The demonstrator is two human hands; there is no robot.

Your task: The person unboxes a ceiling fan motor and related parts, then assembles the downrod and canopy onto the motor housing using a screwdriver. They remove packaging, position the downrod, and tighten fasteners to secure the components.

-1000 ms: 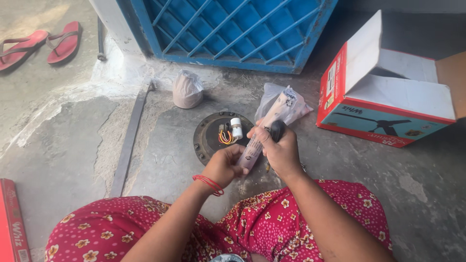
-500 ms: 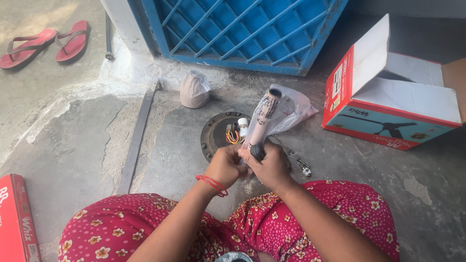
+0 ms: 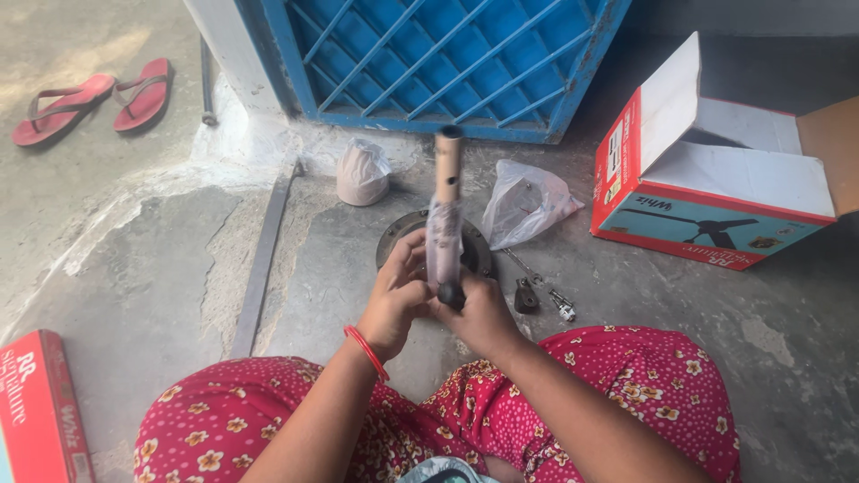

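My left hand (image 3: 395,300) and my right hand (image 3: 479,315) both grip the lower end of a beige metal rod (image 3: 445,201). The rod stands nearly upright and its lower half is wrapped in clear plastic. A dark knob sits at its bottom end between my hands. Behind the rod, a round dark fan motor (image 3: 394,240) lies on the concrete floor, partly hidden by my hands. A red bangle circles my left wrist.
An open red and blue carton (image 3: 707,201) stands at the right. A clear plastic bag (image 3: 526,204), a white wrapped cup (image 3: 362,173), small metal fittings (image 3: 537,298), a blue grille (image 3: 447,63), red sandals (image 3: 94,98) and a red box (image 3: 40,407) surround me.
The rod has swung from a tilt towards the right to nearly upright. Both hands have closed lower around its bottom end.
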